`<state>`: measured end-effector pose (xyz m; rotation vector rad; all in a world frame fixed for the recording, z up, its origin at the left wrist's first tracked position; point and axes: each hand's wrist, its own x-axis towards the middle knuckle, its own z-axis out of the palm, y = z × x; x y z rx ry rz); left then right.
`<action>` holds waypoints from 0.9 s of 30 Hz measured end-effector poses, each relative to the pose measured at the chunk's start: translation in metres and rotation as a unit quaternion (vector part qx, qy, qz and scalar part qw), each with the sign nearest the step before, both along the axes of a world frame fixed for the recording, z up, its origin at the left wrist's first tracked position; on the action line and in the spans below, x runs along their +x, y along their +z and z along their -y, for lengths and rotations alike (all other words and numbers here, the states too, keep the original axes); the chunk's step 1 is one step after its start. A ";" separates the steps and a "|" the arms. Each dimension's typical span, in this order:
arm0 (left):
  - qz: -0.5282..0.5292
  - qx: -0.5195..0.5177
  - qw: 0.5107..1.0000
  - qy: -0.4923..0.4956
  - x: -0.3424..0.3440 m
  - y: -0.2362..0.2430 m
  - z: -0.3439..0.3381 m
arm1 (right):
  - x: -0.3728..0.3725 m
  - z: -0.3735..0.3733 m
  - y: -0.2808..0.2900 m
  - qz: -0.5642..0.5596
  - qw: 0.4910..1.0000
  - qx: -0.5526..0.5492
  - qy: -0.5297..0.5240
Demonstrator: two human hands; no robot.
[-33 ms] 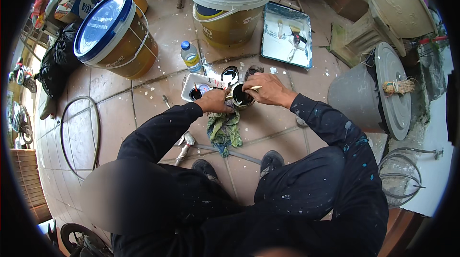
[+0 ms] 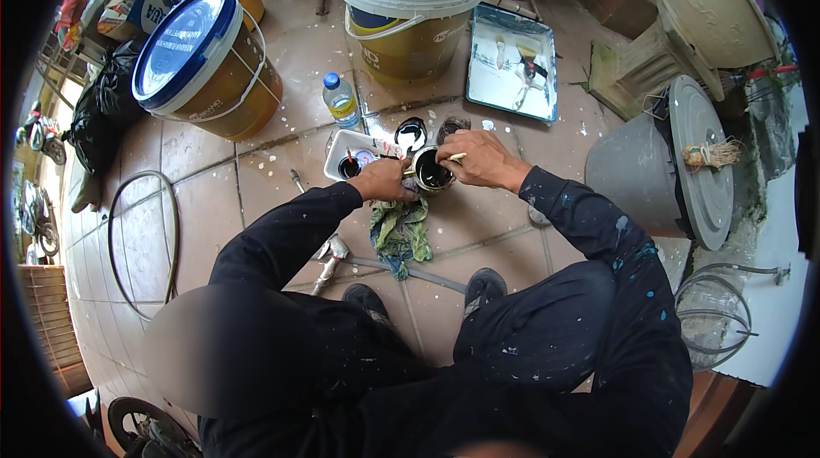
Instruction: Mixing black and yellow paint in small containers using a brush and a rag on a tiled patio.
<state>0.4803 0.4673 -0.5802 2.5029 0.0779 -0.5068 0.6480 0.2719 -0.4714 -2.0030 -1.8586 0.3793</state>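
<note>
An open tin of dark, glossy paint [image 2: 433, 173] stands on the tiles in front of me. My left hand [image 2: 384, 179] is closed at the tin's left side, its fingertips partly hidden. Over the right rim, my right hand [image 2: 480, 161] pinches a paintbrush [image 2: 459, 156] by its pale handle; the bristle end cannot be made out. Just left of the tin, a white tub [image 2: 334, 166] holds small dark pots. Beyond lie a paint-smeared lid [image 2: 411, 132] and another dark round piece [image 2: 453, 126]. A green stained rag [image 2: 400, 237] lies below my left hand.
Two lidded paint buckets [image 2: 408, 46] [image 2: 224, 95] stand beyond. Near them are a blue-capped bottle [image 2: 341, 102] and a paint tray [image 2: 472, 73]. A grey bin [image 2: 622, 174] stands right. Left lies a hose loop [image 2: 175, 240]; a grey pipe [image 2: 410, 272] lies near my feet.
My right hand has shifted very slightly to the right with the brush. My left hand and the tin look the same.
</note>
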 end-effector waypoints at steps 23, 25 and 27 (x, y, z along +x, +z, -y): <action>0.002 0.008 1.000 0.010 -0.002 -0.003 -0.001 | -0.006 -0.007 0.000 -0.096 0.992 -0.085 0.007; 0.005 0.008 1.000 0.006 0.000 0.002 0.001 | -0.003 -0.005 -0.004 -0.078 0.997 -0.026 0.010; -0.009 0.006 1.000 0.011 0.001 0.005 0.002 | 0.002 -0.001 -0.002 -0.014 1.000 -0.012 0.009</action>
